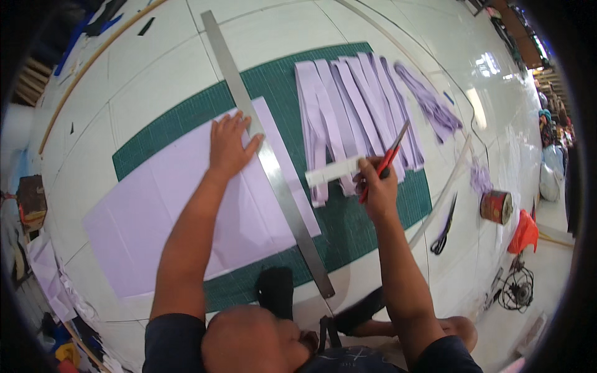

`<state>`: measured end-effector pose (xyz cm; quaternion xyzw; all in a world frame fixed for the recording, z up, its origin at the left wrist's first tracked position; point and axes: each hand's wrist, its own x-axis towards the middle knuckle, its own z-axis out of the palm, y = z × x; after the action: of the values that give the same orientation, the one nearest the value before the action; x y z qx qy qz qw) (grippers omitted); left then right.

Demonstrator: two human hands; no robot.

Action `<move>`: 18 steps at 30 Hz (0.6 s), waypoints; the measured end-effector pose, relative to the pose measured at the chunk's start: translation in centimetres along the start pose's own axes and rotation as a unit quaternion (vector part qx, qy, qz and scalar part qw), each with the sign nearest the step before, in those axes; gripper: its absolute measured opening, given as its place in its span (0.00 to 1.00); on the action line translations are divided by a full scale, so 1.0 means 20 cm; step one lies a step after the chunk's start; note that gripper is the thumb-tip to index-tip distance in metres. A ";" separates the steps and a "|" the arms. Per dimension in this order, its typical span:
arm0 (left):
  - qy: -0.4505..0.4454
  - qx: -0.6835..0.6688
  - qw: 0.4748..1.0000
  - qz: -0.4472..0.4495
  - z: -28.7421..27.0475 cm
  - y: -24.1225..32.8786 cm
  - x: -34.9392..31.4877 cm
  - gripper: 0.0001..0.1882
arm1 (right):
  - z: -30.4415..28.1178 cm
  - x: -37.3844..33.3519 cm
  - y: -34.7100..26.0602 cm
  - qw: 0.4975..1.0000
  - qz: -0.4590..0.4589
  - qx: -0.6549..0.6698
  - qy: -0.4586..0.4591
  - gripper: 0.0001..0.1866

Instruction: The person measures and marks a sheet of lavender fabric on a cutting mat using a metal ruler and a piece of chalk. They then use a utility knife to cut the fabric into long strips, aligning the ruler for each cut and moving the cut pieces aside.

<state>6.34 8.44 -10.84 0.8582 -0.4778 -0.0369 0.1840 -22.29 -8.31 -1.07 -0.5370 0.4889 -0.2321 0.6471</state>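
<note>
Evidently the pale lilac fabric sheet (168,205), spread mostly left of the metal ruler (283,186), is laid flat so that the ruler can sit straight across it; a narrow margin shows past the ruler's right edge. The left hand (230,146) is spread and grasps nothing, its fingertips at the ruler's left edge and its thumb over the metal, probably to keep ruler and cloth from sliding. Right of the ruler, long lilac strips (348,112) lie side by side, seemingly grouped to stay in order. Over their near ends, the right hand (378,186) is closed around red-handled scissors (390,158), blades pointing away from the body, and also pinches a white strip (333,171), perhaps to have both ready; the strip's material is hard to tell. Farther right of the ruler lie a gathered lilac bundle (432,102) and black scissors (444,233).

As for the surface, well left of the ruler a wooden rod (81,87) rests on pale floor tiles (155,68). A green gridded mat (267,78) runs beneath the ruler. Far to its right stand a round tin (495,206), a red bag (525,231) and a black wire cage (517,289).
</note>
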 end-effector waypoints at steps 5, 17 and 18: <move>-0.160 0.101 0.982 -0.011 -0.22 0.11 0.06 0.61 | -0.23 -0.40 0.39 0.997 0.065 -0.052 0.006 0.15; -0.252 0.075 0.965 -0.016 -0.20 0.10 0.07 0.77 | -0.23 -0.45 0.61 0.992 0.079 -0.062 0.070 0.20; -0.246 0.070 0.967 -0.012 -0.19 0.09 0.07 0.77 | -0.23 -0.45 0.61 0.994 0.076 -0.053 0.066 0.20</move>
<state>6.49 7.51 -6.49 0.8392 -0.4993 -0.2153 0.0002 -32.88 0.86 -8.62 -0.5154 0.5815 -0.1911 0.5998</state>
